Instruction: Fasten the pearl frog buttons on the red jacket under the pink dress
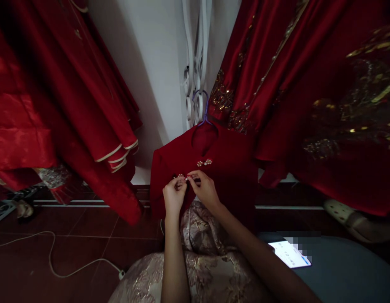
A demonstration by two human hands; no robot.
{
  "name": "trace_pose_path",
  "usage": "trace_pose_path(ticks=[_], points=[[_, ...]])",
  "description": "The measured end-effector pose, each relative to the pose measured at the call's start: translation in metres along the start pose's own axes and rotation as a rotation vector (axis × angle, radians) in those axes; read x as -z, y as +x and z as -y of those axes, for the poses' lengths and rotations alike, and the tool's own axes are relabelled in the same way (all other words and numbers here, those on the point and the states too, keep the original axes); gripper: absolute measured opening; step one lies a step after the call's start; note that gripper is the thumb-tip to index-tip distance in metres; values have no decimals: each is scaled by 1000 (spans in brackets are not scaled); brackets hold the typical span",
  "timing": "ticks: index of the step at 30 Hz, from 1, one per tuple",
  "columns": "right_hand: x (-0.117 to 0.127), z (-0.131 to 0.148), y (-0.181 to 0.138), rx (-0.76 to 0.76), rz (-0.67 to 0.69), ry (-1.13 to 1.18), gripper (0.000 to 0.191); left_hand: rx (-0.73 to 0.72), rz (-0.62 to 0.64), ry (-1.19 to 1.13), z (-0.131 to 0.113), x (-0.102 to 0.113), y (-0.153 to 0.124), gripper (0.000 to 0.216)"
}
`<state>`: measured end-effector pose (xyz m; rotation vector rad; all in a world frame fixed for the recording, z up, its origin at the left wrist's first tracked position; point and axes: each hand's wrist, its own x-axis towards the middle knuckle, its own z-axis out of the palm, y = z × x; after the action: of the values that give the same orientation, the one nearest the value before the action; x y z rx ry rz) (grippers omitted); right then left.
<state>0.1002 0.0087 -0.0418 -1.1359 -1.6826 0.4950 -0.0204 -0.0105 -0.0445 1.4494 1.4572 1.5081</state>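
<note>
A dark red jacket [233, 176] hangs on a purple hanger [204, 112] in front of me, over a pale brocade skirt [201, 235]. A pearl clasp [204, 162] sits fastened near its collar. Lower down, my left hand [173, 195] and my right hand [205, 188] meet at a second pearl clasp [182, 177]. Both hands pinch it with closed fingertips, the left from the left side and the right from the right.
Red garments with cream trim [87, 105] hang at the left, gold-embroidered red robes [324, 105] at the right. A white ornate stand [195, 63] rises against the pale wall. A white cable [56, 265] lies on the dark floor. A lit phone [288, 253] rests on a grey surface.
</note>
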Motion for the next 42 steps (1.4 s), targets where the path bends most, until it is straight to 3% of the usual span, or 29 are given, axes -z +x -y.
trace_pose_path(ticks=[3, 7, 10, 13, 18, 22, 27, 33, 36, 40, 42], points=[[7, 0, 4, -12, 106, 27, 16, -21, 71, -27, -1, 3, 0, 19], [42, 1, -1, -36, 345, 94, 22, 7, 141, 81, -2, 12, -4, 23], [74, 1, -12, -115, 405, 13, 21, 13, 219, 290, -2, 17, -9, 26], [87, -4, -22, -184, 423, -108, 19, 6, 289, 395, 3, 19, -12, 30], [73, -22, -31, -252, 418, -157, 14, 74, 363, 422, 21, 18, -13, 26], [65, -29, -34, -230, 465, -149, 16, 207, 499, 331, 30, 23, -13, 30], [66, -25, -32, -145, 483, -203, 15, 75, 506, 300, 27, 20, -12, 40], [57, -35, -36, -190, 455, -232, 17, 45, 561, 385, 34, 8, -13, 42], [52, -40, -36, -227, 434, -193, 15, -22, 494, 410, 29, 8, -12, 27], [52, -36, -30, -277, 242, -125, 13, -125, 178, 400, 8, 9, -9, 14], [55, -29, -26, -343, 139, -26, 17, -162, 79, 340, -2, 5, -8, 15]])
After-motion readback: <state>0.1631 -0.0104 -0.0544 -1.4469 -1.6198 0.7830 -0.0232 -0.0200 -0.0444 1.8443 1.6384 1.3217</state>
